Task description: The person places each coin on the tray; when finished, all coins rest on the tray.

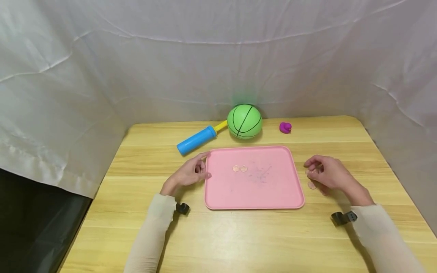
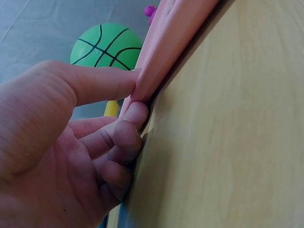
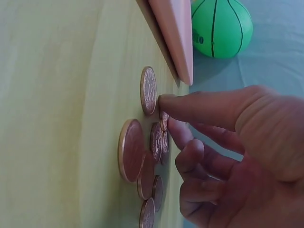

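The pink tray (image 1: 252,197) lies flat on the table with two copper coins (image 1: 244,169) side by side on it. At the tray's left edge, my left hand (image 1: 189,171) pinches the rim (image 2: 164,52), thumb on top and fingertips against the outer side. To the right of the tray, my right hand (image 1: 329,173) is low over a loose group of several copper coins (image 3: 131,151) on the tabletop. Its thumb and index finger pinch one coin (image 3: 164,119), partly hidden behind the thumb. Another coin (image 3: 148,90) lies beside the thumb tip.
Behind the tray sits a green ball (image 1: 244,122) with black lines. A blue hand pump (image 1: 197,140) with a yellow end lies left of it. A purple rubber duck (image 1: 285,127) stands at the back right. Pale curtains (image 1: 191,72) hang around the wooden table (image 1: 239,242).
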The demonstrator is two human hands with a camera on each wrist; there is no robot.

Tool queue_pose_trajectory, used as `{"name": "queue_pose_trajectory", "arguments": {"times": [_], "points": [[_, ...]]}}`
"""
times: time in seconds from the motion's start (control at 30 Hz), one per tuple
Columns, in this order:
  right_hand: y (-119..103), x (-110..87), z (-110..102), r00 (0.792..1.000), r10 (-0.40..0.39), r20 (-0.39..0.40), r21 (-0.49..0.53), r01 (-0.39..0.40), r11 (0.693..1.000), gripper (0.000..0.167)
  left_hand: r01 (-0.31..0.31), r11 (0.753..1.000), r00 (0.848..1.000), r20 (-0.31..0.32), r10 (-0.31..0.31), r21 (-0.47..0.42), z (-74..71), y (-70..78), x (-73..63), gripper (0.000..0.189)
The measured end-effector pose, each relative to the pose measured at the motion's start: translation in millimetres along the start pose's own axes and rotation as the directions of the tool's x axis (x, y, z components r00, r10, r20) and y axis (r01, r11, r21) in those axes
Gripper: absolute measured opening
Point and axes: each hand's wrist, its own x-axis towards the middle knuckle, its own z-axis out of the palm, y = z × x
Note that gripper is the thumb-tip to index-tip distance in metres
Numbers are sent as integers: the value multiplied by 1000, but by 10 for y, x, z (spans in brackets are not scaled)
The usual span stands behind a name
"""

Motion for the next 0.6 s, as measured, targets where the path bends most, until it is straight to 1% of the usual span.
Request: {"name": "queue_pose_trajectory", "arguments": {"times": [0.1, 0.23, 0.43, 0.5, 0.6], "points": [[0, 7, 3, 999, -36, 9, -20, 36, 999, 24, -11, 1000, 1000, 1, 11, 0, 6, 1, 6, 85], [8, 17, 22, 997, -72, 24, -20, 73, 997, 23, -24, 1000, 1000, 8, 24, -2, 15, -9, 5, 85], [34, 25, 25, 996, -90, 17, -3, 90, 996, 28, -41, 999, 999, 9, 41, -13, 14, -9, -8, 83], [32, 29, 28, 995, -95, 15, 13, 95, 995, 27, -48, 999, 999, 8, 48, -16, 7, -9, -11, 83], [16, 37, 41, 993, -111, 35, 50, 109, 993, 23, -57, 998, 998, 6, 57, -8, 3, -23, -9, 83]]}}
